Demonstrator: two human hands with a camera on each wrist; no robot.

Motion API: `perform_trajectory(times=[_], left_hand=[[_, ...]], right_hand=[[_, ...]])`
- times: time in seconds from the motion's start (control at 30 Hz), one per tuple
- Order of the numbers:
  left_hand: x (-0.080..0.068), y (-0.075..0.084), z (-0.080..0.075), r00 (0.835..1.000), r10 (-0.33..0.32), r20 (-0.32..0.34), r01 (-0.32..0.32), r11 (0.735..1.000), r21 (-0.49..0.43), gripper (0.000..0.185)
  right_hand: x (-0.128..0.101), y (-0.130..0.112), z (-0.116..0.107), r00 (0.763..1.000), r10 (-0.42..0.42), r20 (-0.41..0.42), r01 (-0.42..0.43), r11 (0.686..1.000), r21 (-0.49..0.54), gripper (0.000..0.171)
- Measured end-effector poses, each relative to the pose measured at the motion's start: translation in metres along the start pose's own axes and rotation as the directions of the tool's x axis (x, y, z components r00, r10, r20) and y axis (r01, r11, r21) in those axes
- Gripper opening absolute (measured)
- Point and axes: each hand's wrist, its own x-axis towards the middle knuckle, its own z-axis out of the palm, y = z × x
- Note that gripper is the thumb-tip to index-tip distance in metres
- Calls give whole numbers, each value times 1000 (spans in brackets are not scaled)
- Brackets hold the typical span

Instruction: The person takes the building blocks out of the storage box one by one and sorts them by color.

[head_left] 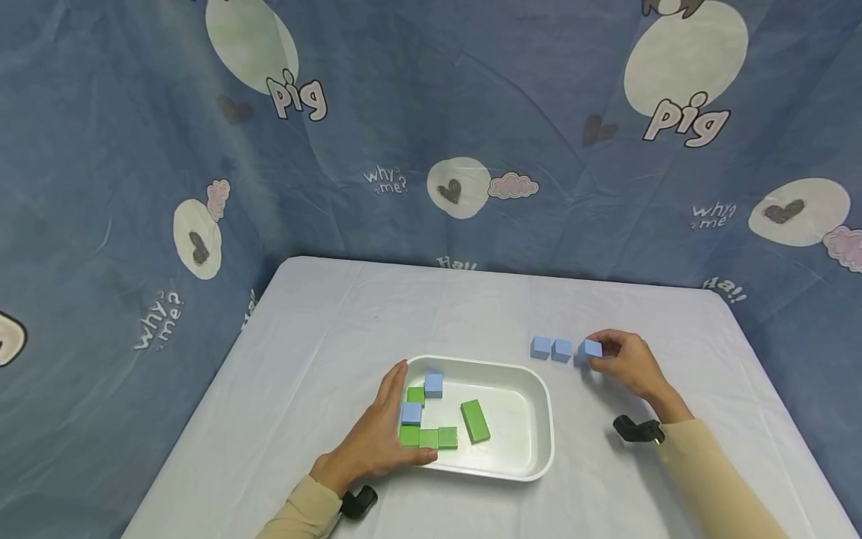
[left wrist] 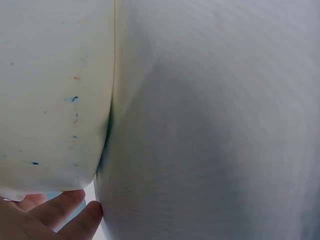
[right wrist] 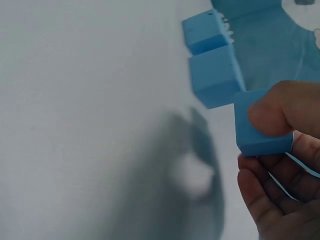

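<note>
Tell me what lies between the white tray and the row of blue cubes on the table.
Nothing: in the head view, only bare tablecloth separates the white tray from the blue cubes.

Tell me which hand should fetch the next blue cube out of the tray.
Left, probably. The left hand rests on the white tray rim beside a blue cube, while the right hand pinches another blue cube by the row on the table.
</note>
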Motion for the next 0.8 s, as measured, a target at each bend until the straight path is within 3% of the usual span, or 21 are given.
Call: perform_trajectory(times=[0.5, 0.8], left_hand=[[-2, -3, 2, 1000, 14, -10, -14, 1000, 10, 142], [0, -2, 0, 1000, 8, -3, -8, 1000, 20, 142]], right_hand=[[1, 12, 18, 1000, 22, -18, -23, 998, -51, 34], [2, 15, 22, 999, -6, -35, 4, 997, -73, 45]])
